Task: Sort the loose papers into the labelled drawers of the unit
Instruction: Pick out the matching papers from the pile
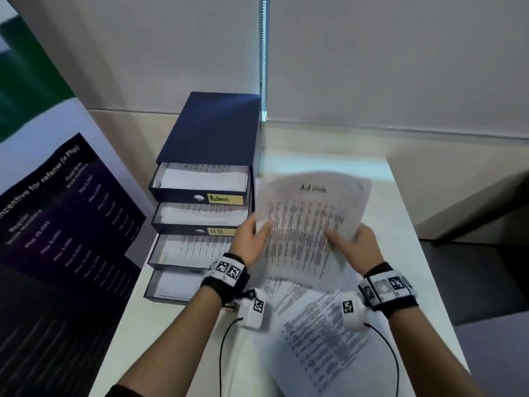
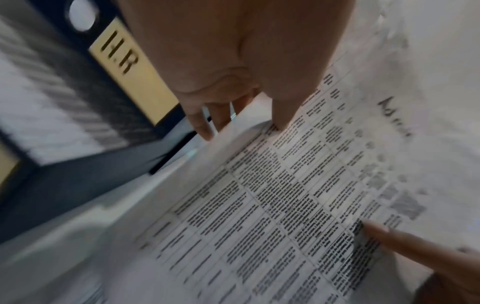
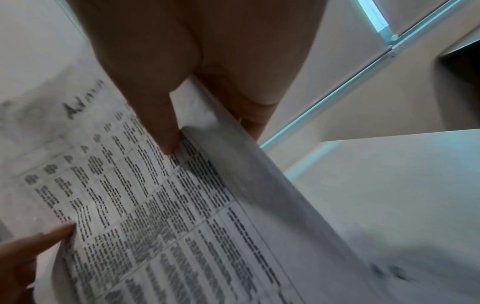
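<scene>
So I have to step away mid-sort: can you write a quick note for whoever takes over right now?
Left hand and right hand both grip the sheet headed Admin, held above the desk beside the unit.
All four drawers are open with papers inside; the top is labelled Admin, the second HR.
Left: file this sheet in Admin, then sort the loose papers on the desk.

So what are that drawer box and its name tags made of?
The drawer box looks like matte navy card or board, though plastic is possible: flat faces, sharp edges, no shine. The tags look like yellow paper slips with handwritten letters.
</scene>
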{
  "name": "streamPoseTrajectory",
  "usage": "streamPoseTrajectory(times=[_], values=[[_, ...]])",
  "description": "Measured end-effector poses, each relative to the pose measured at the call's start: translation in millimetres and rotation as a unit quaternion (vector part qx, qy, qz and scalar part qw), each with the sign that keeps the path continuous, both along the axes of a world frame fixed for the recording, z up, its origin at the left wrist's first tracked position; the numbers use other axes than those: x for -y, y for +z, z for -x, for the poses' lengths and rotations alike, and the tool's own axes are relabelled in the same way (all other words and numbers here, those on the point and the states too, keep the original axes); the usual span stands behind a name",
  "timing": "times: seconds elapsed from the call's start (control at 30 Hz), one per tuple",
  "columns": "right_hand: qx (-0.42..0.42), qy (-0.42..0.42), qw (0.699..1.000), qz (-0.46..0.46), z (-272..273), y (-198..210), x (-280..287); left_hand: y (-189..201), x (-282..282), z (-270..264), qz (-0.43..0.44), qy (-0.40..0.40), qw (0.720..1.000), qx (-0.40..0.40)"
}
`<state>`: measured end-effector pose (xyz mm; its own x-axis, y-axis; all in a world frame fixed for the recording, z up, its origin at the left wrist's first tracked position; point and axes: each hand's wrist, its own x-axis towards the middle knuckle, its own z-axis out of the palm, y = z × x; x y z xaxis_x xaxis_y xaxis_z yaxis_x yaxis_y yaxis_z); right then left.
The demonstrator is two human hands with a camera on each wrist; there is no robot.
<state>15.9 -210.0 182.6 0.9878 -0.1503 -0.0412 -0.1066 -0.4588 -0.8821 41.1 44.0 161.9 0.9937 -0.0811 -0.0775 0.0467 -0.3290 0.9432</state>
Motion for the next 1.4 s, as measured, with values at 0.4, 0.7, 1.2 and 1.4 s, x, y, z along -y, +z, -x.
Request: streamPoseTrajectory(times=[0.4,0.7,1.2,1.4], values=[[-0.055,0.129,0.988,-0.061,-87.1,57.1,-143.3,54.1,-148.7,20.5,0.064,0.087,0.991,-0.08],[-0.22,0.104,0.945,-0.217,-122.7,35.6,-186.7,93.3,-212.0,35.4,0.14,0.156,0.974,-0.086],[-0.239,0.152,0.914,-0.29,-92.2,44.8,-183.9,63.3,-188.9,-32.6,-0.134,0.29,0.947,0.037],[-0.177,0.062,0.94,-0.283,-142.4,41.5,-207.6,49.3,-151.2,-45.2,-0.419,0.196,0.87,0.172]])
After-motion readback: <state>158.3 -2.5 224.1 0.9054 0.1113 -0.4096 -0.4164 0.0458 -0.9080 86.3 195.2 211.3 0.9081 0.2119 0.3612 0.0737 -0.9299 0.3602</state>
